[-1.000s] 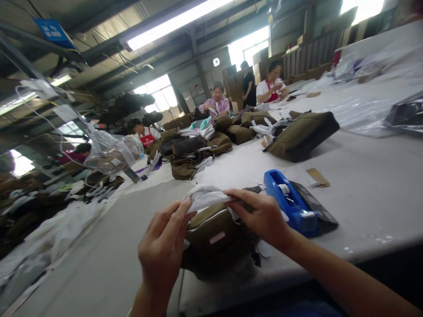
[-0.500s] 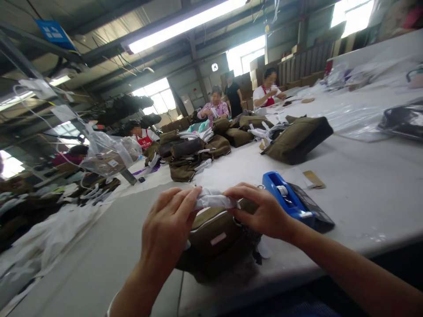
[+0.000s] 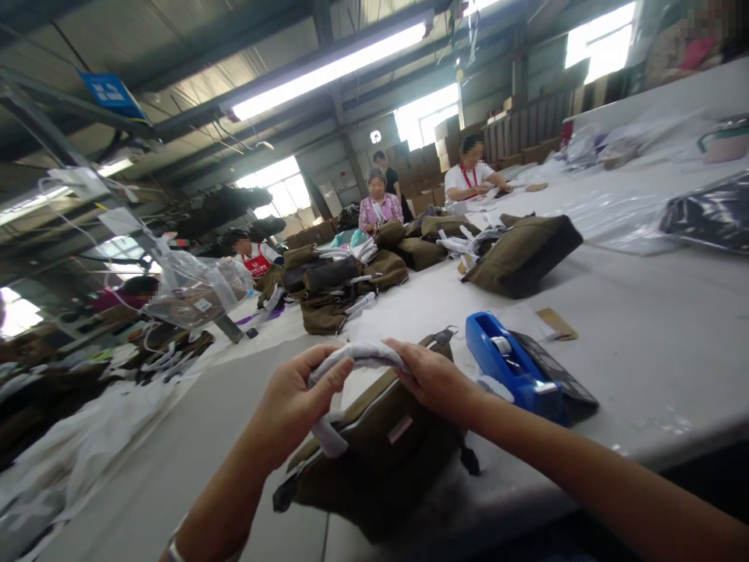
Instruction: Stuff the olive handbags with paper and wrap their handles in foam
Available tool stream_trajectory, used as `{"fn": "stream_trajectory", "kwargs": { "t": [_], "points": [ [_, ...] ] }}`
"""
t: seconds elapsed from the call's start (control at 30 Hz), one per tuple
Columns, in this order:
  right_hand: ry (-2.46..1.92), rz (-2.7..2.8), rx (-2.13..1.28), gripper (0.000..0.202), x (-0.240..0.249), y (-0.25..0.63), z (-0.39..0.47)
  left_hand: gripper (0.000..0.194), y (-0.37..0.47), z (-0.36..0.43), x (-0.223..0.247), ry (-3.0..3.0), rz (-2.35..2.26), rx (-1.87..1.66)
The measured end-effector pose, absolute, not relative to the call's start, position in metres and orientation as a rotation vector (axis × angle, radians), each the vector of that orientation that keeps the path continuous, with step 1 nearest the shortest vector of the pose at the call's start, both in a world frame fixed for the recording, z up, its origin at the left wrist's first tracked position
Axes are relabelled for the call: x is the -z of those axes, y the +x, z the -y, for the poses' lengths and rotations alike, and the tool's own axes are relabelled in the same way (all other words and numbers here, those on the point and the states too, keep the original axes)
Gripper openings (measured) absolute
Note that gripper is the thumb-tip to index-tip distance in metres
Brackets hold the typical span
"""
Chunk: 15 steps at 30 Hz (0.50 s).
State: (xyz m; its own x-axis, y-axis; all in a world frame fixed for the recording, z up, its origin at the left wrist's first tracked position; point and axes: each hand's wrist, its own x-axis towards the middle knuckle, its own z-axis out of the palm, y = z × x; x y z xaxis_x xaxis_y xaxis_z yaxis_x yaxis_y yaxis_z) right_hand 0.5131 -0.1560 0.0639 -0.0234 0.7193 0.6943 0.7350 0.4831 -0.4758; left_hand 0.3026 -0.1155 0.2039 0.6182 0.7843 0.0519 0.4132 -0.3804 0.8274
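Observation:
An olive-green handbag (image 3: 380,460) with a zipper along its top and a small pale label stands on the table in front of me. Its handle (image 3: 368,355), wrapped in white paper or thin foam, arches above the zipper. My left hand (image 3: 301,398) is closed around the left side of this handle, thumb on top. On the right side, my right hand (image 3: 436,378) has its fingers closed on the handle's wrapped end, close to the bag's top. A blue tape dispenser (image 3: 515,367) sits just right of the bag.
Beyond the bag, several similar bags (image 3: 351,281) are piled on the white table (image 3: 655,328), and another olive bag (image 3: 527,250) lies to the right. Clear plastic bags (image 3: 614,218) lie farther right. White wrapping material (image 3: 87,445) is heaped at left. Co-workers (image 3: 380,207) sit across the table.
My left hand has shifted down and left along the handle, which now shows as a raised arch. The bag has tilted and more of its left end is visible. The view has shifted slightly.

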Motion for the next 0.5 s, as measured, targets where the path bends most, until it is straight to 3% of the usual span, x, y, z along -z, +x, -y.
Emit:
{"fn": "stream_trajectory", "kwargs": {
  "t": [0.1, 0.2, 0.33, 0.43, 0.5],
  "points": [
    [-1.247, 1.782, 0.185, 0.052, -0.058, 0.510, 0.150, 0.042, 0.293, 0.119, -0.208, 2.179, -0.971, -0.358],
    [-1.165, 1.844, 0.145, 0.056, -0.061, 0.507, 0.154, 0.051, 0.287, 0.120, -0.210, 1.888, -0.914, -0.235],
    [-0.982, 1.862, -0.207, 0.060, -0.072, 0.505, 0.165, 0.054, 0.287, 0.117, -0.209, 1.612, -1.000, -0.482],
    [-0.862, 1.769, -0.276, 0.037, -0.077, 0.523, 0.165, 0.050, 0.279, 0.107, -0.207, 1.651, -1.083, -0.719],
    [-1.067, 1.633, -0.188, 0.030, -0.078, 0.548, 0.157, 0.046, 0.266, 0.096, -0.206, 1.777, -1.081, -0.905]
  ]
}}
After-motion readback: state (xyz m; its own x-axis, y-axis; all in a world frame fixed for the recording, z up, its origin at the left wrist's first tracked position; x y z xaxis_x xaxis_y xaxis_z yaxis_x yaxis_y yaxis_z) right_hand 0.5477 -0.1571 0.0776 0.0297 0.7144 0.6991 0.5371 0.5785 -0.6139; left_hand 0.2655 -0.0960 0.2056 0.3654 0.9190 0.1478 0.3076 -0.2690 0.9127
